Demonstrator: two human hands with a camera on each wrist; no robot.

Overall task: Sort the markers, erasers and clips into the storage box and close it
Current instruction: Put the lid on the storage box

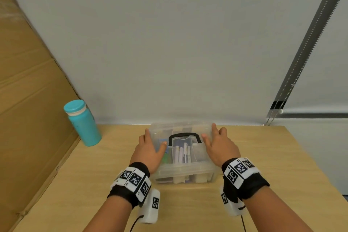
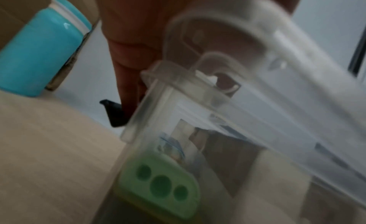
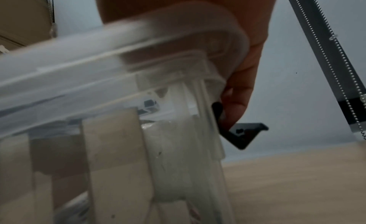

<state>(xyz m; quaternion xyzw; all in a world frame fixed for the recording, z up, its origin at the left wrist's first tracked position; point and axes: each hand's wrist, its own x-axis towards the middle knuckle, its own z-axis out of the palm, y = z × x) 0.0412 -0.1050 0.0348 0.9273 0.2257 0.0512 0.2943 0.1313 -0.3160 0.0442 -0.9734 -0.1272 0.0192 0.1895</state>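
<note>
Storage box sat lidded near you, your left hand and right hand spread flat on its lid, likely pressing it shut before latching.

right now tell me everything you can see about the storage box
The storage box is clear plastic and rectangular, and stands upright on the wooden table near the wall. Its clear lid is on top, with a black carry handle lying flat. Dividers split the inside; white markers lie in the middle compartment and a green item sits at the left end. The left hand and right hand rest flat on the lid, fingers reaching down over its ends. A black latch at the right end hangs open.
</note>
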